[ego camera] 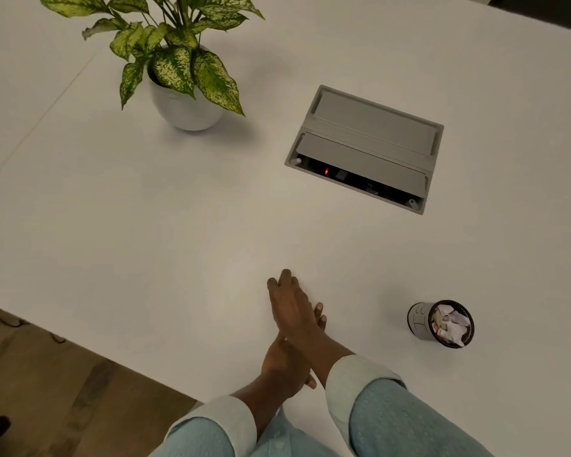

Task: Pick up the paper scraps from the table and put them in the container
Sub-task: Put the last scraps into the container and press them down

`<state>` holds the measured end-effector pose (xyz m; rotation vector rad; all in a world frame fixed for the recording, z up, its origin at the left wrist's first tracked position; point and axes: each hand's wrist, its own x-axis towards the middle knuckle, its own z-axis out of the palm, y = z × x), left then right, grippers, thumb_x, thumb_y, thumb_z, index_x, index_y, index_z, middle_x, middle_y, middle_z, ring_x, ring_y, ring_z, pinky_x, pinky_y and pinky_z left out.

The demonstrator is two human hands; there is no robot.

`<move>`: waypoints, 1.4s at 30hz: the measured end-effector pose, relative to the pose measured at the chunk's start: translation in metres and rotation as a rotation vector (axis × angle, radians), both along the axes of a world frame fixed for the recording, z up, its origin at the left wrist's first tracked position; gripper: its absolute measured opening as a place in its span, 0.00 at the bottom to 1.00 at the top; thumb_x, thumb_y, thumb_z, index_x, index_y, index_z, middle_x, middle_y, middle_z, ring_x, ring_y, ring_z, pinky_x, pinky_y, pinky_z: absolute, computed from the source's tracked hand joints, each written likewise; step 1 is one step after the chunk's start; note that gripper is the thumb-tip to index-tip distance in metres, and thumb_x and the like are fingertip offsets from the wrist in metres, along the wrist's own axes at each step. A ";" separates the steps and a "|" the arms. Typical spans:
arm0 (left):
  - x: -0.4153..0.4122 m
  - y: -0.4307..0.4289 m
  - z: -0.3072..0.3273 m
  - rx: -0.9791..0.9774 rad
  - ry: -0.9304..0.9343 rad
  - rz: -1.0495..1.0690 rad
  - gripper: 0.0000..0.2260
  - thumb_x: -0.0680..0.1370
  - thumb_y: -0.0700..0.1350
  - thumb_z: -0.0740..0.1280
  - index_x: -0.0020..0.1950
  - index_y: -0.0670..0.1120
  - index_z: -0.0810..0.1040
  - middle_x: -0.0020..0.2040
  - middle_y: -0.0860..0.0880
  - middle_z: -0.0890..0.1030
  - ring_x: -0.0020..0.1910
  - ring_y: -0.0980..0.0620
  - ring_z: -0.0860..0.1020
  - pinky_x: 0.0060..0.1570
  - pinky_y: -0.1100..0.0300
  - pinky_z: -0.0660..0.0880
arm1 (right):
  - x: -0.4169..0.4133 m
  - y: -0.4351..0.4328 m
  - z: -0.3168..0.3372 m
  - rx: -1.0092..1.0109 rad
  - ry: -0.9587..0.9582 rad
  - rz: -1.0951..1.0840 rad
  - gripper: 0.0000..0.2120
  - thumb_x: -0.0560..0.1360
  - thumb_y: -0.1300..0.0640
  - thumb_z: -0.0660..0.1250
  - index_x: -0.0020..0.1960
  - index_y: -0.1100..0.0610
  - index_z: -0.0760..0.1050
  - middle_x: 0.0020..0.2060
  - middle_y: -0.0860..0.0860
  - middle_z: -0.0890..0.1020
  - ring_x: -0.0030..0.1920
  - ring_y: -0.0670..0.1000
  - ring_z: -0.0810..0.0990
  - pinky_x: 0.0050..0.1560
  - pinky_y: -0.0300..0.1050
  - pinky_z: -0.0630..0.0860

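A small dark round container (pixel 417 319) stands on the white table (pixel 145 225) at the right, near the front. Crumpled white paper scraps (pixel 452 324) fill it up to the rim. I see no loose scraps on the table top. My right hand (pixel 292 308) lies flat with its fingers stretched toward the far left, crossed over my left hand (pixel 279 361), palm against palm. Both hands hold nothing and hover over the table's front part, well to the left of the container. The left hand's fingertips peek out from under the right hand.
A potted plant (pixel 185 103) with speckled green leaves in a white pot stands at the far left. A grey cable box (pixel 366 146) is set into the table at the far right, its front flap open. The table's front edge runs diagonally above wooden floor (pixel 30 374).
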<state>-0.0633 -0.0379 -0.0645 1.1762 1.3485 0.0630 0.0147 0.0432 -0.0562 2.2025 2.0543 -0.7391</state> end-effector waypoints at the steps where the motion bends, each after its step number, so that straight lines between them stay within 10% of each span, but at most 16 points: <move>1: 0.000 -0.001 -0.001 0.010 -0.012 0.055 0.26 0.70 0.58 0.62 0.64 0.47 0.75 0.65 0.42 0.80 0.66 0.41 0.78 0.74 0.40 0.69 | 0.000 -0.001 0.000 0.007 -0.010 0.013 0.12 0.73 0.71 0.69 0.51 0.58 0.74 0.47 0.57 0.74 0.41 0.50 0.74 0.34 0.45 0.80; 10: 0.003 0.002 0.000 -0.035 0.019 -0.066 0.24 0.75 0.64 0.59 0.66 0.53 0.73 0.71 0.49 0.77 0.68 0.46 0.78 0.75 0.46 0.70 | -0.001 0.005 -0.001 -0.042 -0.035 0.061 0.11 0.74 0.67 0.71 0.54 0.59 0.75 0.47 0.57 0.80 0.46 0.52 0.79 0.43 0.45 0.79; 14: 0.001 0.008 -0.010 0.218 0.163 -0.517 0.25 0.85 0.46 0.63 0.81 0.42 0.61 0.76 0.44 0.73 0.67 0.55 0.76 0.65 0.73 0.67 | 0.012 0.003 -0.002 -0.008 0.121 -0.065 0.07 0.76 0.63 0.68 0.54 0.58 0.75 0.49 0.56 0.81 0.48 0.54 0.79 0.47 0.47 0.79; 16: 0.003 0.008 -0.017 0.488 0.302 -0.912 0.38 0.82 0.56 0.66 0.84 0.42 0.50 0.84 0.47 0.52 0.83 0.44 0.53 0.81 0.52 0.50 | 0.026 0.000 0.005 -0.029 0.204 -0.192 0.07 0.74 0.62 0.69 0.53 0.56 0.77 0.49 0.53 0.81 0.49 0.54 0.79 0.49 0.49 0.79; 19: 0.008 0.011 -0.023 0.630 0.437 -1.214 0.51 0.77 0.68 0.65 0.83 0.46 0.37 0.80 0.46 0.33 0.80 0.40 0.31 0.78 0.35 0.34 | 0.054 -0.011 0.019 -0.006 0.276 -0.364 0.08 0.71 0.59 0.69 0.49 0.50 0.79 0.47 0.49 0.80 0.47 0.51 0.80 0.48 0.48 0.79; 32: 0.016 0.014 -0.005 0.680 0.561 -1.235 0.62 0.70 0.69 0.72 0.81 0.40 0.32 0.79 0.39 0.24 0.78 0.37 0.26 0.78 0.33 0.37 | 0.200 -0.140 0.087 0.549 0.182 -0.954 0.12 0.68 0.70 0.71 0.42 0.53 0.81 0.40 0.46 0.81 0.38 0.44 0.79 0.43 0.37 0.75; 42: 0.018 0.013 -0.004 0.649 0.542 -1.230 0.63 0.71 0.69 0.71 0.79 0.39 0.29 0.77 0.40 0.21 0.76 0.38 0.23 0.78 0.35 0.37 | 0.234 -0.188 0.075 0.575 0.074 -1.061 0.14 0.76 0.68 0.65 0.50 0.50 0.81 0.45 0.47 0.87 0.44 0.52 0.84 0.43 0.46 0.79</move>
